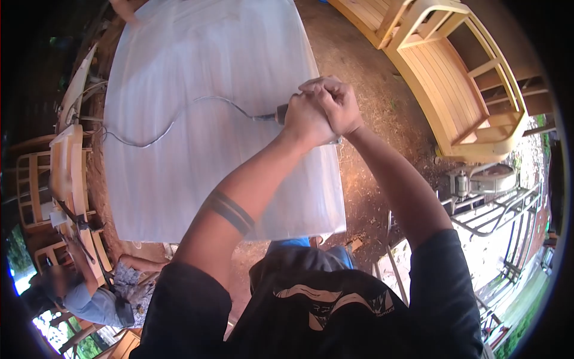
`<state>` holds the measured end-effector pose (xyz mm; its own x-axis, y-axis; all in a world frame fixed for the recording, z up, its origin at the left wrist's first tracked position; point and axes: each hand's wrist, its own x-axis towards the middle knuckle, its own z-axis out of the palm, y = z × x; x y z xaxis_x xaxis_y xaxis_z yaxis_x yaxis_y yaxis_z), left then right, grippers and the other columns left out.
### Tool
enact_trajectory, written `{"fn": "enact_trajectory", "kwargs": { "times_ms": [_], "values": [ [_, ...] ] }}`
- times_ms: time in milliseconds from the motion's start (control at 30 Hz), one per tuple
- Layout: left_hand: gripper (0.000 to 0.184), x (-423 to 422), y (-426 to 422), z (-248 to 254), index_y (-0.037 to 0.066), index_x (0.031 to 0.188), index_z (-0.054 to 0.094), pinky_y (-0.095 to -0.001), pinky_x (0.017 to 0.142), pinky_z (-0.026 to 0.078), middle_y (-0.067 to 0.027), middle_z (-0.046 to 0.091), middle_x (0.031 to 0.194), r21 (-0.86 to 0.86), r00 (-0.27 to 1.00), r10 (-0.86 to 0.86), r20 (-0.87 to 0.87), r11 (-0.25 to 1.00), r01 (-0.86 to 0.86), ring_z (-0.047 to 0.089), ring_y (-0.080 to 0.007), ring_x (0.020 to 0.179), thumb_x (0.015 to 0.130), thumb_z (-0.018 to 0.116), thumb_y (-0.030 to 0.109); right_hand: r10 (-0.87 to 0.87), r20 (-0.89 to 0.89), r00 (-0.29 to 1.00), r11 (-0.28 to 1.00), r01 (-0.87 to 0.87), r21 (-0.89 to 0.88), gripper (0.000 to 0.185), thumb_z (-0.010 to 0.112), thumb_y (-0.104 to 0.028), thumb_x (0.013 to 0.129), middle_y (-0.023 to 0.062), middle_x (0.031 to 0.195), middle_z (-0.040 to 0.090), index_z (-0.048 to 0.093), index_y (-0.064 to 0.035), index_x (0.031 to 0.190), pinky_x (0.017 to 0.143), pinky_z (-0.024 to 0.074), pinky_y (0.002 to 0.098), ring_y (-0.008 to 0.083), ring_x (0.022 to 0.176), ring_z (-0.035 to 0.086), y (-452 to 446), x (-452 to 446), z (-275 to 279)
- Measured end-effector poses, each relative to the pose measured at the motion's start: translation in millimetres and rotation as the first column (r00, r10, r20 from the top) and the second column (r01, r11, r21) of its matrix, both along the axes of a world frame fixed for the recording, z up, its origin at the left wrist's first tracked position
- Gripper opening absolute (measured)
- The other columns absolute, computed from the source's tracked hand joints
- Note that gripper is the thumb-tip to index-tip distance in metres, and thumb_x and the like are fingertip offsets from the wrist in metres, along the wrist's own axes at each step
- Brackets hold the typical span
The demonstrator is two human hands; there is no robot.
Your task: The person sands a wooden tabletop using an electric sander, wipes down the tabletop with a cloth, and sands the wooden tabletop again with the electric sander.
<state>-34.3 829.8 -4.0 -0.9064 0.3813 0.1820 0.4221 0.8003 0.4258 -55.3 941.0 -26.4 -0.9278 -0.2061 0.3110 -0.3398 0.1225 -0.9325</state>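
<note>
Both of my hands are together over the right edge of a large pale panel [197, 173]. My left hand [308, 119], on the arm with dark bands, is wrapped round a dark tool [281, 113] whose grey cord [170, 124] runs left across the panel. My right hand [342, 107] overlaps it from the right with its fingers bent; most of the tool is hidden under the hands.
Wooden benches [442, 78] stand at the upper right, with a metal frame [496, 215] below them. A seated person [98, 302] is at the lower left beside wooden furniture [69, 173]. Another person's arm [124, 11] reaches in at the top left.
</note>
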Motion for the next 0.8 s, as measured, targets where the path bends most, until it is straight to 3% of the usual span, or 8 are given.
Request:
{"fn": "enact_trajectory", "kwargs": {
  "times_ms": [200, 300, 367, 400, 567, 667, 733, 800],
  "values": [
    [0.027, -137.5, -29.5, -9.8, 0.007, 0.094, 0.065, -0.0431, 0.067, 0.058, -0.0135, 0.07, 0.083, -0.096, 0.994, -0.006, -0.112, 0.995, -0.005, 0.07, -0.0298, 0.076, 0.074, 0.064, 0.024, 0.055, 0.07, 0.996, 0.996, -0.05, -0.067, 0.032, 0.051, -0.022, 0.088, 0.0145, 0.093, 0.073, 0.075, -0.0017, 0.092, 0.086, 0.0507, 0.0349, 0.0222, 0.094, 0.064, -30.6, -143.0, -12.6],
    [0.025, -207.3, -37.2, -0.8, 0.007, 0.089, 0.068, -0.04, 0.069, 0.057, -0.0137, 0.072, 0.085, -0.2, 0.987, 0.062, 0.147, 0.979, -0.032, 0.07, -0.0295, 0.08, 0.072, 0.068, 0.026, 0.027, 0.02, 0.999, 0.998, -0.026, -0.054, 0.029, 0.052, -0.018, 0.087, 0.0146, 0.096, 0.073, 0.074, 0.0001, 0.095, 0.088, 0.0494, 0.0324, 0.0207, 0.093, 0.066, -38.7, -208.6, -14.3],
    [0.025, -246.8, -43.6, -1.9, 0.003, 0.09, 0.07, -0.0406, 0.074, 0.057, -0.0176, 0.071, 0.089, -0.071, 0.97, 0.141, 0.197, 0.989, -0.129, 0.07, -0.0302, 0.086, 0.071, 0.069, 0.019, 0.025, -0.012, 1.0, 0.999, -0.025, 0.025, 0.03, 0.054, -0.016, 0.084, 0.0132, 0.103, 0.071, 0.073, 0.0007, 0.099, 0.094, 0.0465, 0.0335, 0.0211, 0.1, 0.063, -39.7, -259.2, -25.1],
    [0.027, -276.4, -44.7, -21.4, 0.004, 0.092, 0.071, -0.0404, 0.075, 0.057, -0.0181, 0.071, 0.091, -0.095, 0.996, 0.077, 0.038, 0.993, -0.073, 0.07, -0.0302, 0.089, 0.07, 0.069, 0.019, 0.039, -0.016, 0.999, 0.999, -0.039, 0.001, 0.031, 0.052, -0.017, 0.085, 0.0131, 0.102, 0.071, 0.072, 0.0012, 0.099, 0.095, 0.0459, 0.0346, 0.0213, 0.1, 0.063, -39.2, -287.7, -37.1],
    [0.041, -354.2, -53.2, -39.1, 0.01, 0.105, 0.066, -0.036, 0.086, 0.053, -0.0101, 0.067, 0.113, -0.165, 0.968, -0.023, -0.252, 0.986, -0.02, 0.066, -0.0208, 0.102, 0.068, 0.071, 0.027, 0.11, -0.08, 0.991, 0.98, -0.122, -0.158, 0.033, 0.049, -0.021, 0.098, 0.0113, 0.103, 0.069, 0.068, 0.0049, 0.102, 0.094, 0.0443, 0.0313, 0.0184, 0.099, 0.061, -44.3, -373.8, -55.9],
    [0.047, -390.1, -70.5, -24.2, 0.012, 0.112, 0.064, -0.0355, 0.091, 0.05, -0.0081, 0.065, 0.118, -0.285, 0.967, -0.073, -0.243, 0.959, 0.001, 0.063, -0.0183, 0.109, 0.069, 0.071, 0.031, 0.041, -0.029, 0.999, 0.991, -0.044, -0.125, 0.031, 0.05, -0.022, 0.098, 0.0098, 0.1, 0.068, 0.068, 0.0035, 0.102, 0.092, 0.0444, 0.0295, 0.016, 0.096, 0.06, -47.7, -425.9, -63.9],
    [0.049, -417.4, -80.5, -15.3, 0.013, 0.113, 0.064, -0.0353, 0.094, 0.049, -0.0076, 0.066, 0.117, -0.243, 0.972, -0.086, -0.22, 0.97, 0.03, 0.061, -0.0177, 0.112, 0.07, 0.072, 0.034, -0.061, 0.055, 0.997, 0.988, 0.068, -0.136, 0.031, 0.052, -0.023, 0.098, 0.0081, 0.098, 0.067, 0.068, 0.0025, 0.103, 0.09, 0.0445, 0.0284, 0.0145, 0.095, 0.059, -39.4, -479.4, -80.1],
    [0.052, -442.5, -86.9, -18.0, 0.014, 0.115, 0.065, -0.0349, 0.095, 0.048, -0.0079, 0.067, 0.115, -0.22, 0.979, -0.056, -0.197, 0.975, 0.011, 0.061, -0.0188, 0.114, 0.069, 0.074, 0.037, -0.107, -0.011, 0.994, 0.991, 0.105, -0.081, 0.034, 0.052, -0.027, 0.097, 0.006, 0.095, 0.066, 0.067, 0.0021, 0.107, 0.086, 0.0445, 0.0283, 0.0136, 0.092, 0.058, -42.3, -514.8, -81.8]
  ]
}}
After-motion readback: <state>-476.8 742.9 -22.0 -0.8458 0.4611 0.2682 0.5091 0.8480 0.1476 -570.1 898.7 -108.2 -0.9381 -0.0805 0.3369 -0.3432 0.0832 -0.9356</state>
